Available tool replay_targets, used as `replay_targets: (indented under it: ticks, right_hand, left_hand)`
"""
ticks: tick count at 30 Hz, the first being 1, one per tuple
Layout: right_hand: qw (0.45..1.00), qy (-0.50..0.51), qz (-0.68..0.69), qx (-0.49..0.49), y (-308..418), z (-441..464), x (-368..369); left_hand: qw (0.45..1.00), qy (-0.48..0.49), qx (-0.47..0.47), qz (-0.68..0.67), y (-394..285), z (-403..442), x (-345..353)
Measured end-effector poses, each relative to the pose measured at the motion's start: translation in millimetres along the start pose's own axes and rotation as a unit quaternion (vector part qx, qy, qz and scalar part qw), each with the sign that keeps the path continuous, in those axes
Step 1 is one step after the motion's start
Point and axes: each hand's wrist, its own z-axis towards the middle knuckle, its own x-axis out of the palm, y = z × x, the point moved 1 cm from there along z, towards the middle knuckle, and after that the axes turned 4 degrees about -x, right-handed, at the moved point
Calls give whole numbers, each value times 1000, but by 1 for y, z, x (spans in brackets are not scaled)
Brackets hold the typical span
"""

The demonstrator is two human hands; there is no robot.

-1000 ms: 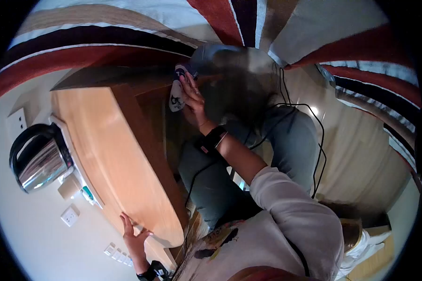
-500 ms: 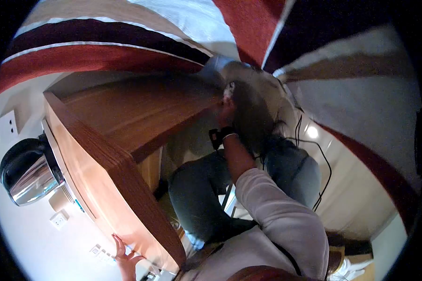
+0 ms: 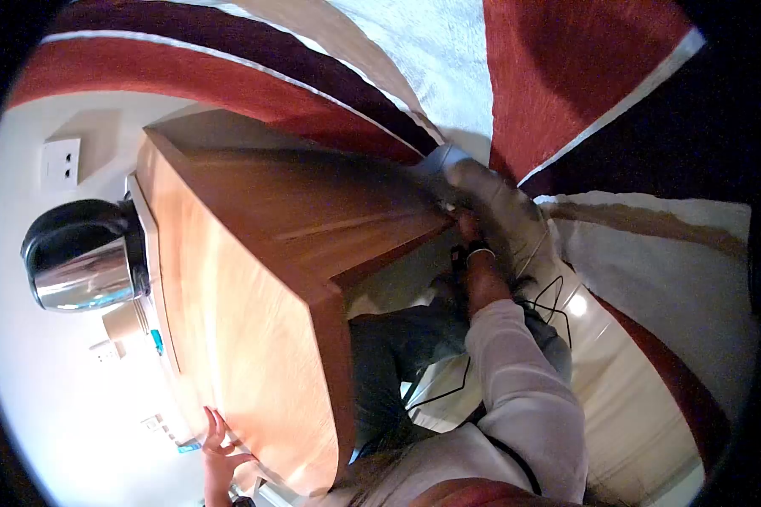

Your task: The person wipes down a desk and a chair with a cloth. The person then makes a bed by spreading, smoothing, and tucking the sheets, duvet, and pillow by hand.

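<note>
My right hand reaches far forward past the end of a brown wooden panel. Its fingers are closed around a small whitish thing, too blurred to name. A dark wristband and a pale bracelet are on that wrist. At the lower left, my left hand rests by the edge of the light wooden desktop, fingers spread and holding nothing. Just in front of my right hand is a greyish-beige surface, dim and unclear.
A black and steel kettle stands on a tray at the desktop's far side. Wall sockets are behind it. A striped red, white and dark bed cover hangs ahead and right. A black cable trails near my legs.
The view has shifted, showing more of the desktop. My right hand, still closed, appears lower and further right. My left hand stays by the desktop edge.
</note>
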Motion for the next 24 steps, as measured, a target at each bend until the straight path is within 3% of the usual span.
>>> replay_targets:
  ticks: [1, 2, 4, 7, 9, 10, 12, 14, 16, 17, 19, 20, 21, 22, 24]
  right_hand:
    - [967, 50, -231, -96, -14, 7, -3]
    - [965, 51, -237, -102, 8, 7, -11]
    - [992, 107, -58, 21, 106, -15, -25]
    - [998, 8, 34, 60, 307, -79, -36]
    - [992, 67, 95, 55, 312, -73, -31]
    - [977, 124, 161, 59, 317, -71, -28]
    - [963, 151, 219, 40, 331, -72, -26]
    - [945, 177, 275, 21, 368, -92, -24]
    - [932, 98, 347, 39, 449, -130, -27]
    - [935, 104, 338, 38, 460, -138, -27]
    - [952, -88, 292, -1, 477, -153, -32]
    - [955, 30, 275, -107, 486, -159, -41]
    - [932, -1, 334, -141, 494, -168, -42]
    - [926, -39, 364, -96, 493, -164, -54]
    - [891, -76, 418, -162, 553, -203, -65]
  left_hand:
    - [1000, -2, 2, -8, -1, 0, 0]
    - [998, -2, -32, -58, 0, -1, -1]
    - [992, -8, -62, -105, 0, -4, 0]
    - [995, -33, -11, -94, 1, -6, 0]
    - [998, -10, 18, -52, -1, -10, -4]
    - [992, -21, 24, -121, 15, -7, -2]
    - [990, -8, 53, -128, 28, -3, -2]
    - [964, -25, 252, 77, 51, 5, -5]
    - [991, -18, 133, -28, 28, -1, -6]
    - [989, -27, 137, -43, 36, 5, -4]
    - [977, -63, 190, -69, 41, 1, -2]
    - [978, -66, 184, -74, 38, -4, -5]
    - [982, -67, 174, -36, 41, -2, -6]
    - [984, -70, 162, 1, 45, 0, -5]
    - [983, -56, 164, -59, 45, -11, -7]
